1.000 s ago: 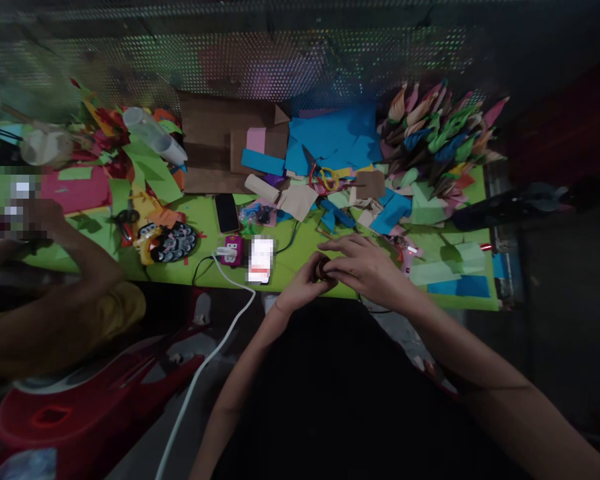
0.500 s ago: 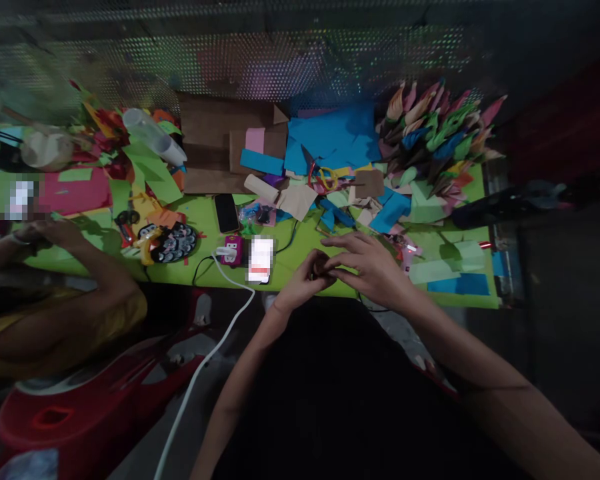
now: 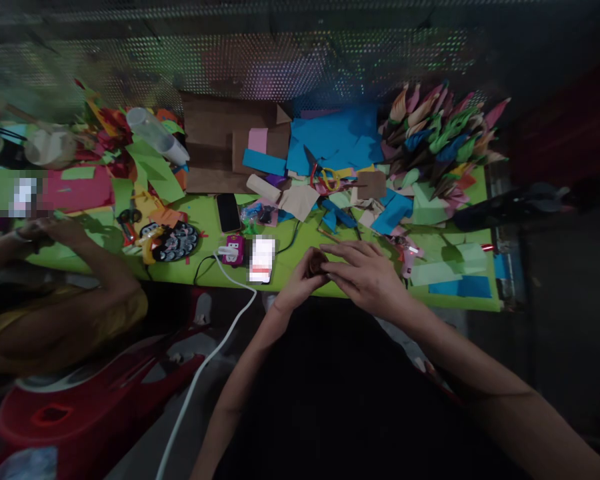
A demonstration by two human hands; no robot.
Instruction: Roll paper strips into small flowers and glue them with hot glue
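Note:
My left hand is curled at the table's front edge, thumb and fingers closed round a small dark brown piece; its kind is too dark to make out. From the right, my right hand meets it, its long fingers bent little and their tips pinching the brown piece's side. Both hands touch each other there. A lit phone lies left of my left hand, and a pink glue gun lies just right of my right hand.
Paper scraps, scissors and blue sheets cover the back. Paper flowers stand at the right. A pink power socket with a white cable is at left. A co-worker's arms rest further left.
My right hand's fingers have drawn closer together and lowered slightly over the brown piece. My left hand keeps its grip. The view has shifted very slightly.

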